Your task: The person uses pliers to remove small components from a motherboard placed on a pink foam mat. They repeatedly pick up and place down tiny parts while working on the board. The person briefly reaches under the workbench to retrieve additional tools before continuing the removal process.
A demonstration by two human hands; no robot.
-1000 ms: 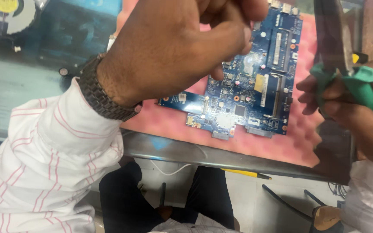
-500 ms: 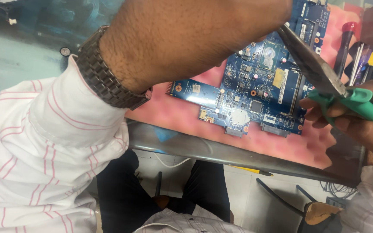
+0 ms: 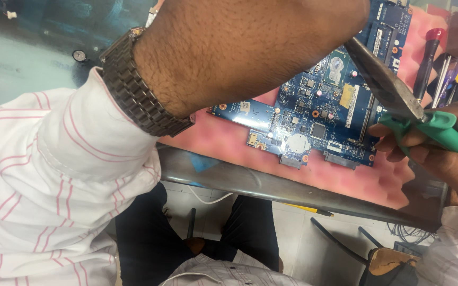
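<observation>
Right hand [image 3: 436, 145] gripped the green-handled tool [image 3: 398, 100], its metal blade angled over the blue circuit board [image 3: 319, 114]. Left hand [image 3: 250, 47] hovered close, fingers out of view, grip unknowable. A slip risked gouging components.

A glass-topped table [image 3: 27, 63] with a metal front edge carried a pink foam mat [image 3: 223, 139]. On the mat lay 1 blue circuit board [image 3: 314, 114]. A red-handled screwdriver [image 3: 429, 58] lay at the mat's far right, and a small round part [image 3: 79, 54] sat on the glass.

electronics repair bench; bare circuit board [image 3: 324, 106] (pink foam [image 3: 223, 143]); screwdrivers [image 3: 429, 58]
</observation>
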